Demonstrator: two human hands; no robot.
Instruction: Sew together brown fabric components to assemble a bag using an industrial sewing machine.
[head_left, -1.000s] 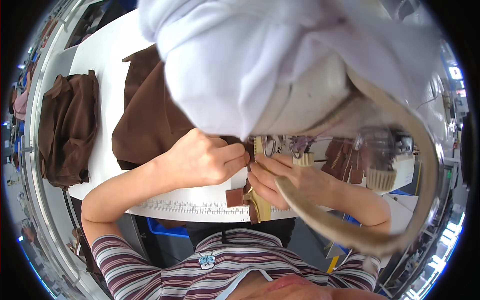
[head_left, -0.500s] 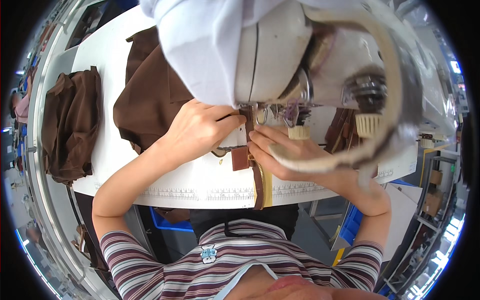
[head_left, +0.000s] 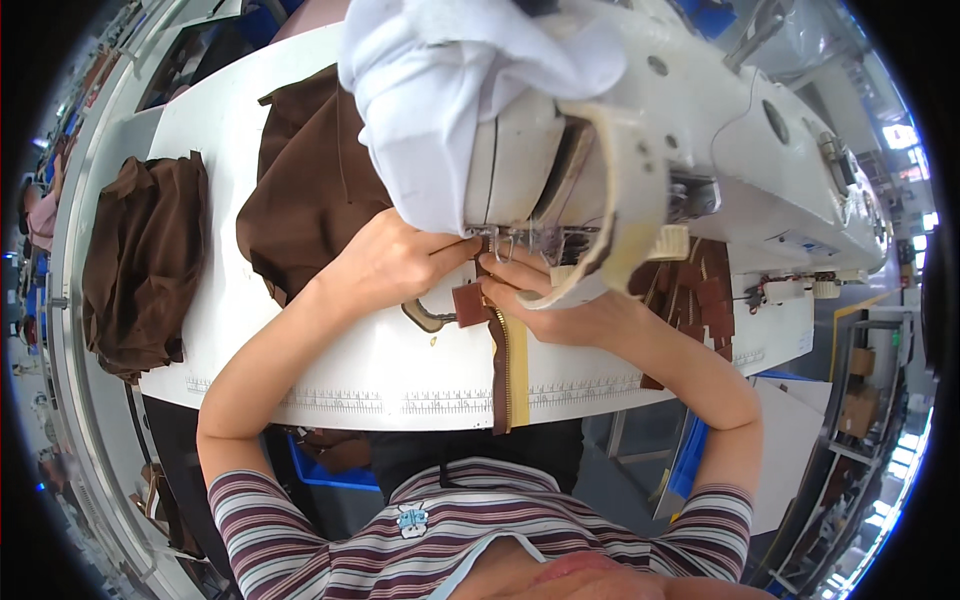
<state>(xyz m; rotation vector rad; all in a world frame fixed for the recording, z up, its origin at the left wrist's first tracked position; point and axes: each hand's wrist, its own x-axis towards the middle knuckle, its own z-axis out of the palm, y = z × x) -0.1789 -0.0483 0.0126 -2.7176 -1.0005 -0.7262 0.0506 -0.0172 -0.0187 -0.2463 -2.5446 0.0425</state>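
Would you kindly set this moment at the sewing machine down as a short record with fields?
Place: white table with a sewing machine
Left hand: fingertips pressing at the needle area
Right hand: resting on the zipper strip beside a small brown patch
Zipper strip: hangs over the table's near edge
Machine head: draped in white cloth
Nearby: brown fabric behind the left hand, another brown pile far left

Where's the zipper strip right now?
In the head view, the zipper strip lies centre on the white table, running from its near edge up to the needle, between the left hand and right hand.
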